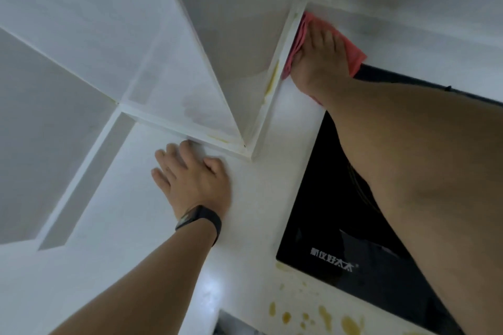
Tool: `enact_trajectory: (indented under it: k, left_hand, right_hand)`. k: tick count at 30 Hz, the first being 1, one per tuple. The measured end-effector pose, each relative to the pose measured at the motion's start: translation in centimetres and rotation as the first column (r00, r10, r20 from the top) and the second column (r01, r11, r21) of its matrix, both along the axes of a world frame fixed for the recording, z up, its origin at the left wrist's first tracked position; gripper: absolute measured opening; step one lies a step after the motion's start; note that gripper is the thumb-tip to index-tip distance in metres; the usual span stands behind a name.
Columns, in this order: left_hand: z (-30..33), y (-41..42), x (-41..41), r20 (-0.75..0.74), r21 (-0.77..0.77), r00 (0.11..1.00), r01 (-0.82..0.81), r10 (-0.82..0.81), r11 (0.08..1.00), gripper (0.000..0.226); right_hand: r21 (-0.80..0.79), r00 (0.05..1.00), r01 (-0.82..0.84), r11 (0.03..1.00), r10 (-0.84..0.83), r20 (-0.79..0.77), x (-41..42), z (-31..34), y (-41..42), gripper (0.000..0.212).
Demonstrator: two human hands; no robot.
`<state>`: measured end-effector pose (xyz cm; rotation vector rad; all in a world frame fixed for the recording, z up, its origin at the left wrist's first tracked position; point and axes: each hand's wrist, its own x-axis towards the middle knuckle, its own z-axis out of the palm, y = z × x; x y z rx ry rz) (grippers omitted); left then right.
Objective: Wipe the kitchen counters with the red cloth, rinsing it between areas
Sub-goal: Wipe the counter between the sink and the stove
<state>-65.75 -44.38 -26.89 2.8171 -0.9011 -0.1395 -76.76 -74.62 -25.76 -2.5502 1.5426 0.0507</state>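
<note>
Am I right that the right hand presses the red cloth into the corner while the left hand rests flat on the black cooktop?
Not quite: the head view shows the left hand resting flat on the white counter, beside the black cooktop. The right hand does press the red cloth into the corner.

The left hand lies palm down near the middle of the scene, its 4 fingers straight, slightly spread and pointing far, thumb out to the right. Its bare forearm runs back to the near left edge. The right arm reaches far along the right side, almost straight. The right hand lies flat at the far end, fingers straight and close together.
</note>
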Motion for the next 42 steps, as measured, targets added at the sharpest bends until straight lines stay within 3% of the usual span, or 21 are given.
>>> enact_trajectory:
  k: [14,22,26,34,39,42]
  left_hand:
    - [0.3,-0.3,-0.2,-0.006,0.010,1.000,0.001,-0.001,1.000,0.053]
    - [0.7,-0.3,-0.3,-0.036,0.020,0.999,-0.013,0.013,1.000,0.052]
    - [0.9,-0.2,-0.5,-0.040,0.024,0.999,-0.009,0.010,1.000,0.050]
    - [0.9,-0.3,-0.2,-0.044,0.029,0.999,0.001,0.000,1.000,0.047]
    - [0.9,-0.1,-0.3,-0.055,0.042,0.998,0.008,-0.005,0.999,0.046]
    - [0.8,-0.2,-0.3,-0.047,0.040,0.999,0.013,-0.011,0.999,0.044]
  right_hand:
    - [0.003,0.994,-0.105,0.994,0.105,-0.004,-1.4,0.9,0.2,0.073]
    - [0.215,0.979,-0.152,0.965,0.177,-0.102,-2.5,2.5,8.0,0.071]
    - [0.315,0.956,-0.104,0.943,0.182,-0.230,-1.0,4.8,9.9,0.087]
    - [0.236,0.985,-0.070,0.969,0.104,-0.134,-1.7,2.9,12.7,0.088]
    - [0.239,0.989,-0.064,0.969,0.093,-0.112,-1.3,3.4,9.4,0.086]
    - [0.149,0.992,-0.013,0.989,0.031,-0.123,-0.6,3.2,6.6,0.082]
